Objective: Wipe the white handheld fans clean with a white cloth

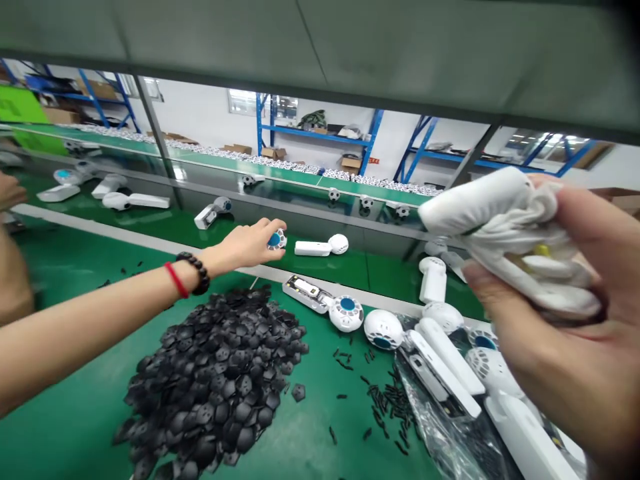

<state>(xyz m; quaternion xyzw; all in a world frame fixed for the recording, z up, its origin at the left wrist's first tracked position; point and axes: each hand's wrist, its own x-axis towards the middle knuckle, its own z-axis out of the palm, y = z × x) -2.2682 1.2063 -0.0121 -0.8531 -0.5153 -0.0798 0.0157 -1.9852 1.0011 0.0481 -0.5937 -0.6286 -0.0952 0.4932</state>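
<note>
My left hand [255, 243], with a red band and black beads at its wrist, reaches over the belt. Its fingers close round a white ball head [277, 240] with a blue centre; any handle on it is hidden. A similar white ball-headed device [320, 247] lies just to its right. Close to the camera, my right hand [540, 287] is raised with fingers bent and thumb bare. Bunched white cloth [475, 203] is at its fingers, with a yellow bit inside; whether worn or held is unclear. Below lies an opened device [320, 300] with inner parts showing.
A pile of black pentagon pieces [215, 380] covers the near table, with small black strips [387, 403] right of it. Several white devices lie on clear plastic [430, 427]. A shelf [320, 47] hangs overhead. Another person's hand [10, 192] shows far left.
</note>
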